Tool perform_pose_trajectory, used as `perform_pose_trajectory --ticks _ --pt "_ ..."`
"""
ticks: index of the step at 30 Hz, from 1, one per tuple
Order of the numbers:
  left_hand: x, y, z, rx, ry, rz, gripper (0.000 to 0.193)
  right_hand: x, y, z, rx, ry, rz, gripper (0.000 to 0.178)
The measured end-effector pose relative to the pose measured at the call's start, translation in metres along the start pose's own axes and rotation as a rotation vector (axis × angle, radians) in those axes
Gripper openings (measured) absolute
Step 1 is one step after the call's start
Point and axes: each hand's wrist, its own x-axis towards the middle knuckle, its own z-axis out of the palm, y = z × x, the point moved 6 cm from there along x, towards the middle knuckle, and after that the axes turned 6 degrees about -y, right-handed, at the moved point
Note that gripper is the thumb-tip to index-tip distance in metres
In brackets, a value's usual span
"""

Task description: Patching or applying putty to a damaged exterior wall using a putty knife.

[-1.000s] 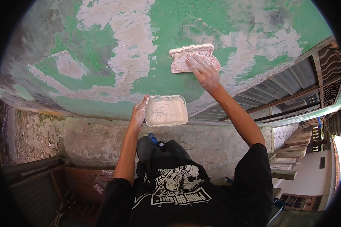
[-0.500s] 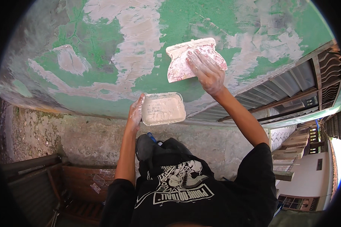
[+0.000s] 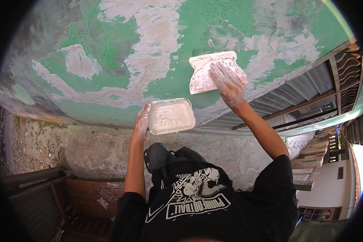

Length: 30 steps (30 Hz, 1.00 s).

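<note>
My left hand (image 3: 142,121) grips the left side of a small rectangular plastic tub (image 3: 172,116), which holds cream-white wall putty. In my right hand (image 3: 230,86) is a wide putty spreader (image 3: 203,76), pinkish and smeared white, with putty along its far edge. My right fingers lie spread over its upper face; the thumb is hidden beneath. The spreader is up and right of the tub, in front of the green wall (image 3: 161,90). Whether its edge touches the wall I cannot tell. Pale putty patches (image 3: 155,44) cover parts of the wall. Both hands are dusted white.
A louvred window (image 3: 302,88) with a wooden frame runs along the wall at right. At lower left stands a brown wooden bench (image 3: 88,197) with small items on it. A worn concrete floor (image 3: 105,149) lies below. A white building (image 3: 326,189) is at far right.
The spreader and my right hand have shifted right and slightly down in the picture. The tub has moved a little left. The wall's patches also shift a little in view.
</note>
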Motion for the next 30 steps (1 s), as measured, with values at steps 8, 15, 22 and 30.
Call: perform_pose_trajectory --ticks 8,15,22,30 --pt "0.005 -0.006 0.005 0.005 -0.018 -0.041 0.06 0.025 0.025 0.043 -0.11 -0.067 0.053 0.051" --pt "0.001 -0.011 -0.012 0.02 -0.043 -0.031 0.066 -0.042 0.008 0.055 -0.003 -0.153 0.098 0.051" --pt "0.001 -0.005 -0.006 0.027 -0.075 -0.041 0.062 0.017 0.024 0.01 -0.069 0.146 0.222 0.059" --pt "0.007 -0.009 -0.008 0.03 -0.076 -0.046 0.059 -0.053 0.009 0.085 -0.024 0.103 0.373 0.064"
